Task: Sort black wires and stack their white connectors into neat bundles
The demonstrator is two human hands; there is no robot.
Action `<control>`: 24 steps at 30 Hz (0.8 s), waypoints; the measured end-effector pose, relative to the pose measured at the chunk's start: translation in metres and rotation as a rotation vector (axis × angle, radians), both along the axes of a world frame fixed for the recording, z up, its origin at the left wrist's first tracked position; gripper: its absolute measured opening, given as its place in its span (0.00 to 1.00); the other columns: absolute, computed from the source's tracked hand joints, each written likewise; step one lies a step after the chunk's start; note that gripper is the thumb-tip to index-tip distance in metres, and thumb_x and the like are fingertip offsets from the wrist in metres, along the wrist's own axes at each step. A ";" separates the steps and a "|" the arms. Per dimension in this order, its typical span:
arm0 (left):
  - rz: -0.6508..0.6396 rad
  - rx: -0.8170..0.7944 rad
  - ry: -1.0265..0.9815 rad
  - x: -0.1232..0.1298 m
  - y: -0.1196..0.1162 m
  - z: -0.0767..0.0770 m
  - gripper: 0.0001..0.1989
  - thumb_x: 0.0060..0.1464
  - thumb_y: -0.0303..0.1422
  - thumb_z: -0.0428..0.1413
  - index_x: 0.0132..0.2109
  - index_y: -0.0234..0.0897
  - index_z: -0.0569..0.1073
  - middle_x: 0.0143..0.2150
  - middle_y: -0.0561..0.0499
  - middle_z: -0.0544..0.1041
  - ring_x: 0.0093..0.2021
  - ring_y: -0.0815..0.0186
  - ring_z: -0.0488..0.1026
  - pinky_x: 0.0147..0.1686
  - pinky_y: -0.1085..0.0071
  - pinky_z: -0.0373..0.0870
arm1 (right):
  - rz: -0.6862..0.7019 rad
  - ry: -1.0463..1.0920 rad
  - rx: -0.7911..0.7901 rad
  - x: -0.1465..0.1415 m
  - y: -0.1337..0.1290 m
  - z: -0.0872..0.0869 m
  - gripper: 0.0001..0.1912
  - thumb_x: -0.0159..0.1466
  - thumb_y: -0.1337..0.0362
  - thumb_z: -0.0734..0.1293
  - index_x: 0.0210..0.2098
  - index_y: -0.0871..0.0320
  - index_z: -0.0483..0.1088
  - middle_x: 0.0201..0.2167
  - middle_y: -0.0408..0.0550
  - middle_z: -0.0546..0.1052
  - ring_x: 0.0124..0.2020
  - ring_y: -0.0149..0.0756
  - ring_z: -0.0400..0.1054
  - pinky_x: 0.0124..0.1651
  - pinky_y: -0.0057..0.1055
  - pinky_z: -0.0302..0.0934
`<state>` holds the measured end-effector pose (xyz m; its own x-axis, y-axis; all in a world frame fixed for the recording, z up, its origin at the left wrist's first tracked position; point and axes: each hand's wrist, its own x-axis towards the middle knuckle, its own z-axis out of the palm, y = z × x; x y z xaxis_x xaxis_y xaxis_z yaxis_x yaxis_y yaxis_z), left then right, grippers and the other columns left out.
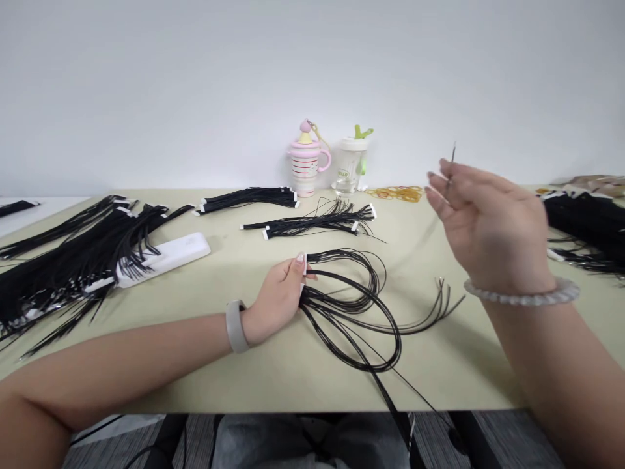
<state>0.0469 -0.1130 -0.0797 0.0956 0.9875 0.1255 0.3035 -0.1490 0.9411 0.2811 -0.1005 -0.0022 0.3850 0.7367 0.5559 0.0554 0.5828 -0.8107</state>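
My left hand is closed on the white connectors at the left end of a looped black wire bundle. Its wires curve right over the table, and some hang past the front edge. Raised at the right, my right hand pinches a thin dark wire end between thumb and fingers, its tip pointing up. The rest of that wire is hidden by the hand. Behind the looped bundle lie more black wires with white connectors.
Black wire bundles cover the left side, partly over a white oblong object. More wires lie far right. A pink cup, a clear cup and yellow bands stand or lie near the wall.
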 end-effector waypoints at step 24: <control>-0.084 0.001 -0.035 -0.002 -0.001 -0.002 0.19 0.55 0.44 0.44 0.27 0.35 0.67 0.20 0.55 0.63 0.23 0.70 0.60 0.24 0.73 0.57 | 0.300 -1.076 0.011 -0.066 -0.026 -0.044 0.11 0.64 0.68 0.55 0.35 0.60 0.68 0.29 0.47 0.71 0.31 0.29 0.64 0.36 0.26 0.58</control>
